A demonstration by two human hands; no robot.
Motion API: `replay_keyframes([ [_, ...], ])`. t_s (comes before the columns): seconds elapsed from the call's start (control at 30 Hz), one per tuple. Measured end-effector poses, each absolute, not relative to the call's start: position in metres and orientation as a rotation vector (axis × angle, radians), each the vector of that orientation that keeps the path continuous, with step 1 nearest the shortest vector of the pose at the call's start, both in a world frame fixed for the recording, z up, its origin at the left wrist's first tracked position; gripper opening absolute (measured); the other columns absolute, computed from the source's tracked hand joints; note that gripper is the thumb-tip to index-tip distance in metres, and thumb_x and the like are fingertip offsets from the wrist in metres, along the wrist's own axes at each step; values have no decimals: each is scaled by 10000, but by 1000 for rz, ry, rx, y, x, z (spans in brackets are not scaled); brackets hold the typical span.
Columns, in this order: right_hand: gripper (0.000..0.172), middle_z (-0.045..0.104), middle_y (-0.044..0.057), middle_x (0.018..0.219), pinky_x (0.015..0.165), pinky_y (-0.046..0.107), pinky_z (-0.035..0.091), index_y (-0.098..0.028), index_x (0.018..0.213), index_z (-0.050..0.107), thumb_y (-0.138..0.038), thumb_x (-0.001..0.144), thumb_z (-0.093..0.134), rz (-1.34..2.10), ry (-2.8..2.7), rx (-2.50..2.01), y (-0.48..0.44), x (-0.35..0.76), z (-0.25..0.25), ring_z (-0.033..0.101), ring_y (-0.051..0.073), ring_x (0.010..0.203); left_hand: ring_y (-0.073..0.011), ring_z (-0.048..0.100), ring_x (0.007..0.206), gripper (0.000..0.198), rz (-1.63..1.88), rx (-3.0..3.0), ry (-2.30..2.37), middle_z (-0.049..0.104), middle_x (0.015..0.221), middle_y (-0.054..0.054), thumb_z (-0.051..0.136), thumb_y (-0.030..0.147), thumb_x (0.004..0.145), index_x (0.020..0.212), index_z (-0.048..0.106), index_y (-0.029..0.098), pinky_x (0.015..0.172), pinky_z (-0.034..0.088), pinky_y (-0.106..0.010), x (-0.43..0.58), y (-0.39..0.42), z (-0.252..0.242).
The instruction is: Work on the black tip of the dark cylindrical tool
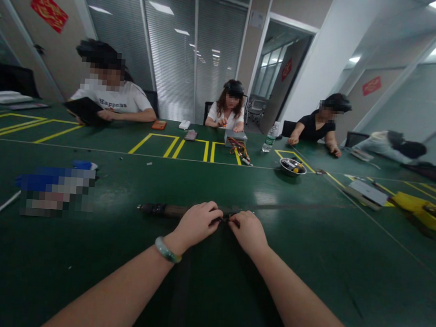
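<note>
A long, dark, thin part (166, 210) lies flat on the green table (309, 249), running left to right in front of me. My left hand (198, 223), with a pale green bangle on its wrist, is closed over the part's right portion. My right hand (248, 230) is closed on the part's right end, fingertips meeting those of the left hand. What lies under the fingers is hidden.
A blurred blue and white pile (55, 189) sits at left. A metal bowl (293, 166), a water bottle (269, 137) and a grey box with coloured wires (236, 139) stand further back. Several people sit along the far edge. Yellow items (420, 210) lie at right.
</note>
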State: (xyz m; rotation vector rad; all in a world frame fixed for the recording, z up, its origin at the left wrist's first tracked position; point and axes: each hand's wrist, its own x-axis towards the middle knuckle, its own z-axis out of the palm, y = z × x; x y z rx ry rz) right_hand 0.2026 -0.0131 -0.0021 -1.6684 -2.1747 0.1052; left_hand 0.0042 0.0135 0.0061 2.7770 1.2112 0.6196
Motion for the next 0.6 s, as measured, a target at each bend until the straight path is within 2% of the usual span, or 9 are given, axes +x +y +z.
replay_keyframes([
  [0.6, 47, 678, 1, 848, 784, 298, 410, -217, 845, 686, -221, 856, 641, 197, -2123, -1539, -15, 204, -5, 586, 173, 815, -171, 556, 904, 100, 659, 2749, 1174, 547, 1013, -9, 578, 234, 880, 967, 624, 248, 805, 442, -316, 1, 16, 4],
])
